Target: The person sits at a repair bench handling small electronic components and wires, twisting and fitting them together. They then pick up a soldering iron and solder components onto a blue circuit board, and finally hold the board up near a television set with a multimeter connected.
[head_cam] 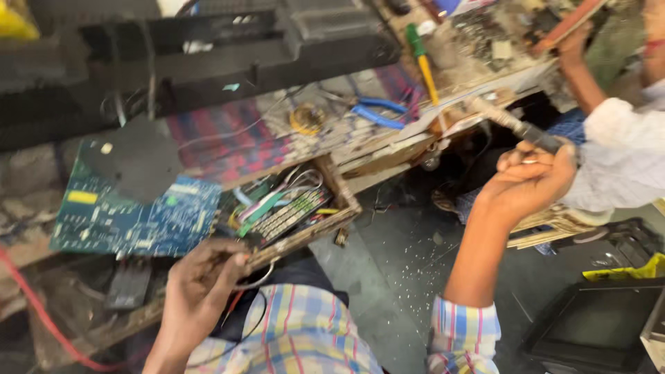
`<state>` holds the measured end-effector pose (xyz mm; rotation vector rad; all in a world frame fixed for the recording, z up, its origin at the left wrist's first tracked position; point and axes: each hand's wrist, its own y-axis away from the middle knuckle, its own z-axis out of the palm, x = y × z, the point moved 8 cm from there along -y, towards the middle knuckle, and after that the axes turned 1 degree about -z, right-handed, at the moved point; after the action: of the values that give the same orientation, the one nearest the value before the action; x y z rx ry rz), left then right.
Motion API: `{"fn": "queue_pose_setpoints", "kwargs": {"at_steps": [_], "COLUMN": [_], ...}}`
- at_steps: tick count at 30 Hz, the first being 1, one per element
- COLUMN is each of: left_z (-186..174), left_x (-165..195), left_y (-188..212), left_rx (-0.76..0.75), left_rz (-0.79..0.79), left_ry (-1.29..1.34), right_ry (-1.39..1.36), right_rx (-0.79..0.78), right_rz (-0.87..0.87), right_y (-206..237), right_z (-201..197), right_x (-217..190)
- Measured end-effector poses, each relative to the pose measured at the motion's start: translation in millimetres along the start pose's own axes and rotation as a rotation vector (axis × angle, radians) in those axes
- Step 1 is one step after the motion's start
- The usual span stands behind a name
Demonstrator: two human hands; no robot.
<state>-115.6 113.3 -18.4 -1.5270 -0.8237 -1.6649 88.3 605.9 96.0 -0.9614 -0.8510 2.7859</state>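
Right hand [530, 176] fingers clamp a soldering iron [516, 128] away from the blue circuit board [135, 218], unsoldered; left hand [204, 277] fingers pinch wire [253, 282] beside it.

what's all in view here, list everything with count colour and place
circuit board: 1, blue-green, left on bench
wooden drawer: 1, brown, centre, open, holds wires and a keypad
keypad: 1, grey, in drawer
screwdriver: 1, green and yellow, top centre
pliers: 1, blue handles, on bench
red cable: 1, lower left
soldering iron: 1, dark handle, in right hand
other person's arm: 1, white sleeve, right
left hand: at drawer edge, on thin wires
right hand: grips soldering iron
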Motion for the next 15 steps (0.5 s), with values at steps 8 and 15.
{"fn": "queue_pose_setpoints", "kwargs": {"at_steps": [8,15], "left_z": [-8,4], "left_x": [-16,15], "left_y": [-7,-3], "left_rx": [0.043,-0.002], "left_rz": [-0.05,0.101], "left_ry": [-0.006,-0.025], "right_ry": [0.541,0.583], "right_rx": [0.142,0.003], "right_rz": [-0.456,-0.47], "right_y": [-82,-87], "right_z": [11,57], "right_x": [17,45]}}
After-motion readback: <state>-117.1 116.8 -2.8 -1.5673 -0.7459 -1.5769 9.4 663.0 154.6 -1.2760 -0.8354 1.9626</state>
